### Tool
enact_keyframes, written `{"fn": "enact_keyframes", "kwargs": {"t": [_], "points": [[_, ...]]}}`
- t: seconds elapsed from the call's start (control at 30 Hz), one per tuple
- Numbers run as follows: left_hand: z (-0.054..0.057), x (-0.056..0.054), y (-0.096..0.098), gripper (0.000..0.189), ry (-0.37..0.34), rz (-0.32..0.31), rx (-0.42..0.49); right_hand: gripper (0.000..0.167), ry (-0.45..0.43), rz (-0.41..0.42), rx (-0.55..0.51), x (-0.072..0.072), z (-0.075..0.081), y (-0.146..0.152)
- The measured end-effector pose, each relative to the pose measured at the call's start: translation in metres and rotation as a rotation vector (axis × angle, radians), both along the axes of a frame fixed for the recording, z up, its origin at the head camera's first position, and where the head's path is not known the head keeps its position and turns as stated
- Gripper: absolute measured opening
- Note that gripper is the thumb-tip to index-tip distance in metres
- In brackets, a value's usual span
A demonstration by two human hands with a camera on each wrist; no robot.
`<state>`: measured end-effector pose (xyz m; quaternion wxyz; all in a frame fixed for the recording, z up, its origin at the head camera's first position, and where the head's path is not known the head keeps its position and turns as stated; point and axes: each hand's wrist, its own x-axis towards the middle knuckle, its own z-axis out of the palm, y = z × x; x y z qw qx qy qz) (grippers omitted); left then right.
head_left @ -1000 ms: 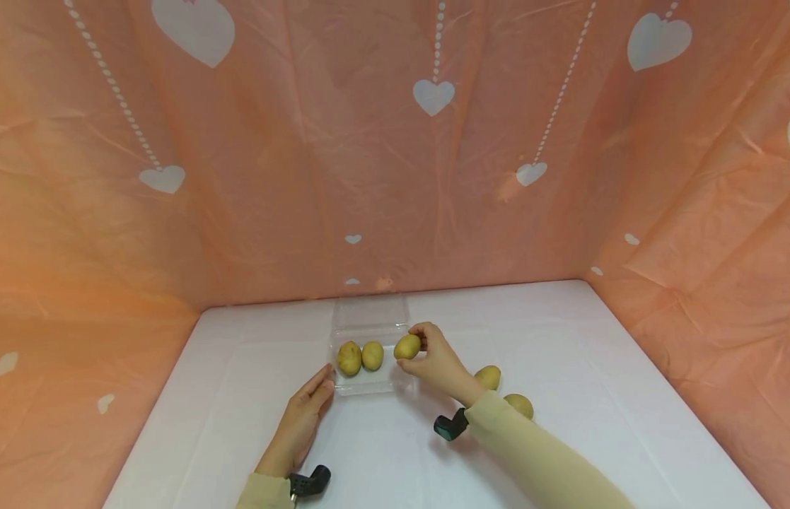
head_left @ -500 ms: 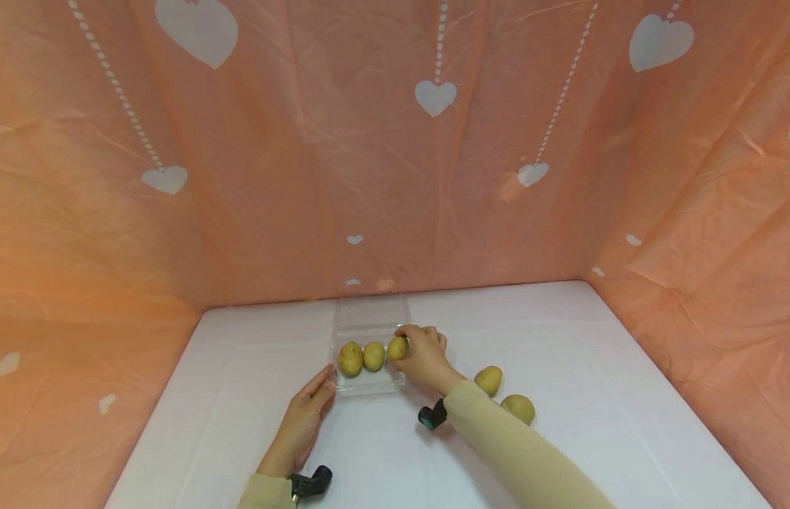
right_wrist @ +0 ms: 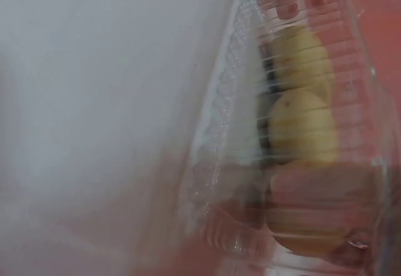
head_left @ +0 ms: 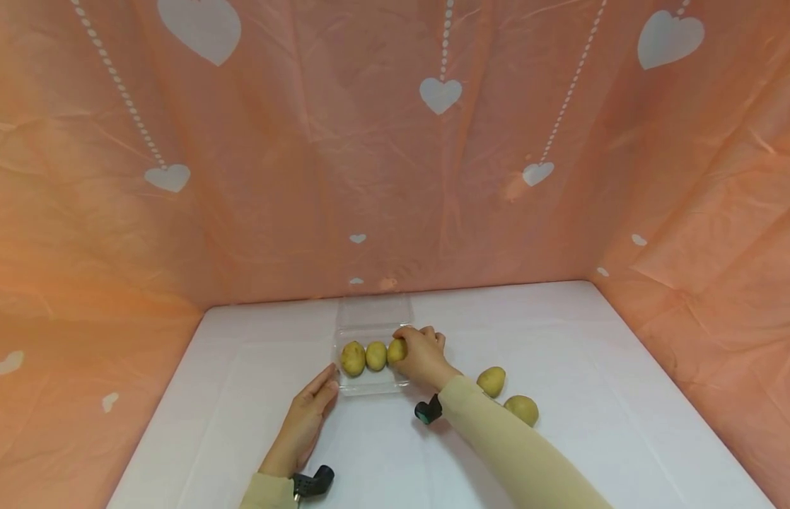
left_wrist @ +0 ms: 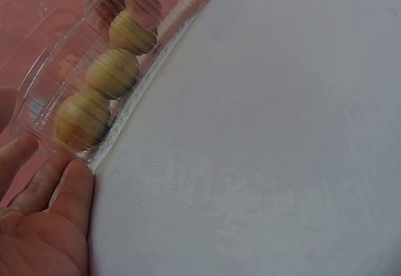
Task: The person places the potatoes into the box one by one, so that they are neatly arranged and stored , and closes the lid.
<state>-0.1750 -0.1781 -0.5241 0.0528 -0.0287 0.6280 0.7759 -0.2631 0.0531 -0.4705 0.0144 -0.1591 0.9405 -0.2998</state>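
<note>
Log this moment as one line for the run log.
right hand: holds third potato in tray | left hand: touches tray corner | two potatoes loose

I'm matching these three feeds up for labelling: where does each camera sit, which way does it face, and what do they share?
Head: worn high, looking forward and down at the table; both forearms, left hand and right hand show.
Left wrist: low beside the clear container, looking along it; left fingertips show.
Right wrist: close against the container's other end; blurred right fingers on a potato.
Shared: the container and its row of three potatoes.
</note>
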Motion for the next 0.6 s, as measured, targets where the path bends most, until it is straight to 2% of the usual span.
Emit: {"fn": "enact_keyframes", "kwargs": {"t": [0.37, 0.5, 0.6], "points": [[0.001, -0.001, 0.001, 0.055, -0.006, 0.003, -0.006, 0.05, 0.064, -0.005, 0.04, 0.002, -0.001, 0.001], [0.0, -0.001, 0.001, 0.055, -0.011, 0.015, -0.008, 0.048, 0.058, -0.015, -0.012, 0.005, 0.001, 0.005], [0.0, 0.0, 0.001, 0.057, -0.008, 0.014, -0.017, 0.047, 0.024, 0.0, -0.089, 0.01, 0.007, 0.013]]}}
